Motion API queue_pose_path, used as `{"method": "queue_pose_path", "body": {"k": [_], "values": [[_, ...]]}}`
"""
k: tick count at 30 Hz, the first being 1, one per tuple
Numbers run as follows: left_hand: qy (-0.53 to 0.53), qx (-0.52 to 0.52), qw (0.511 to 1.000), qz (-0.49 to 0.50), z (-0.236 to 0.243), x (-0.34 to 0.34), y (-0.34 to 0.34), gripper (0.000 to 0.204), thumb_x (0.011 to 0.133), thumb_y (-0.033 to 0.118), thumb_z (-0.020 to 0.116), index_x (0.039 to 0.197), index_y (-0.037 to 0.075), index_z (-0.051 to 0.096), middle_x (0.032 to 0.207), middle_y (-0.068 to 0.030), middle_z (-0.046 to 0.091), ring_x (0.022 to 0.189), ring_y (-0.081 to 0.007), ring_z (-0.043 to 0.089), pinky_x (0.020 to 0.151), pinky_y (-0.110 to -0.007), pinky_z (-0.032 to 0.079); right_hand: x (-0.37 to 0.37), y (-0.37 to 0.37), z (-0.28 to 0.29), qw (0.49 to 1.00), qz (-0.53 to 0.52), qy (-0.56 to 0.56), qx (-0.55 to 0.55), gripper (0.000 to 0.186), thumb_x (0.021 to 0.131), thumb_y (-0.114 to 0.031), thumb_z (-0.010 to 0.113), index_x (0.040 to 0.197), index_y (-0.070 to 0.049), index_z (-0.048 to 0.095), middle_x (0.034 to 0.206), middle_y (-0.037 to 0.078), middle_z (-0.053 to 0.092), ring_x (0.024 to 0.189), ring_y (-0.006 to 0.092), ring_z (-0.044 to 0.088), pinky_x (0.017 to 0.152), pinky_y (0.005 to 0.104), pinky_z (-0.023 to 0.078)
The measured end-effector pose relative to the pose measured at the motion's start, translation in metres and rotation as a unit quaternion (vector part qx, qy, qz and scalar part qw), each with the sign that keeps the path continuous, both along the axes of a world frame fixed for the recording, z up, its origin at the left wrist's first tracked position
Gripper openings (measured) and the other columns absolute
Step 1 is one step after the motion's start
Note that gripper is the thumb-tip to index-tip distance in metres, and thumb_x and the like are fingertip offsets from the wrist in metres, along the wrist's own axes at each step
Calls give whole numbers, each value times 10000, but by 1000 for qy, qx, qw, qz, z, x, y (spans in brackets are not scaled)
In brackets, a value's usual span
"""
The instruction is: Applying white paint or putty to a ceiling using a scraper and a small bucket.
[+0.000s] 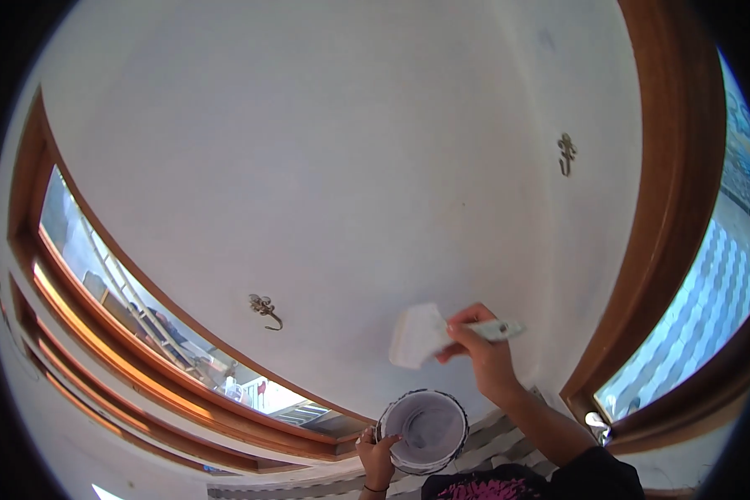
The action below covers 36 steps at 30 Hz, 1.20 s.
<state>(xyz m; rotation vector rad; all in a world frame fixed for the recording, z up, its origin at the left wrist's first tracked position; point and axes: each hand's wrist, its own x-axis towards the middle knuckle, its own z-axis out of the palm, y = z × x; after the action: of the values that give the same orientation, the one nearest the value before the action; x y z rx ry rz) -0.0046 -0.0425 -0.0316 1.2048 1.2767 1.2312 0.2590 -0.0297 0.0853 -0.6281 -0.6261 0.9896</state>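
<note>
My right hand point(482, 354) is closed round the pale handle of a wide paintbrush point(419, 337). The brush's white bristles point left, at or close to the white wall point(325, 183); whether they press on it I cannot tell. Below the brush, my left hand point(377, 461) grips a round paint bucket point(456, 437) by its left rim, the thumb hooked over the edge. Paint smears mark the bucket's rim, and whitish paint coats its inside. A slightly greyer patch shows on the wall around the brush.
Two ornate metal hooks stick out of the wall, a lower left hook point(264, 311) and an upper right hook point(566, 155). A wooden window frame point(133, 312) runs along the left. On the right stands a wooden door frame point(679, 175), with a patterned tiled floor point(683, 308) beyond it.
</note>
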Motion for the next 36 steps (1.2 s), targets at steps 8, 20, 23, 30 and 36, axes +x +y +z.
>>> {"method": "queue_pose_path", "body": {"k": [8,20,23,30,36], "values": [[137,26,990,33,-7,27,18,214,590,52,761,702,-9,589,664,-8,591,623,-100,515,589,-295,431,35,-53,-62,991,87,-81,-64,107,942,-93,618,962,-3,563,884,116,645,737,249,691,637,381,610],[334,161,929,10,-27,31,12,307,593,173,784,761,9,587,730,-112,605,650,-286,604,621,-384,492,11,-96,-106,969,85,-156,-172,126,951,-93,629,997,5,564,881,126,645,693,230,691,641,339,593],[330,205,921,16,-34,32,14,327,585,208,792,777,20,607,781,-147,597,729,-361,608,648,-430,497,6,-98,-114,972,75,-171,-142,120,977,-117,623,995,-8,576,857,80,657,730,169,695,647,289,555],[250,224,942,12,-37,34,19,368,627,71,768,880,14,507,763,-84,499,699,-220,541,674,-325,471,4,-108,-79,960,75,-221,-154,130,980,-132,624,1033,-15,607,841,53,667,743,105,674,631,238,524],[59,53,996,-39,-22,39,12,342,674,-72,705,927,0,487,830,-24,519,776,-106,520,691,-267,460,-4,-109,-72,951,85,-227,-193,147,972,-128,633,1042,1,629,844,53,676,753,94,679,602,224,520]]}}
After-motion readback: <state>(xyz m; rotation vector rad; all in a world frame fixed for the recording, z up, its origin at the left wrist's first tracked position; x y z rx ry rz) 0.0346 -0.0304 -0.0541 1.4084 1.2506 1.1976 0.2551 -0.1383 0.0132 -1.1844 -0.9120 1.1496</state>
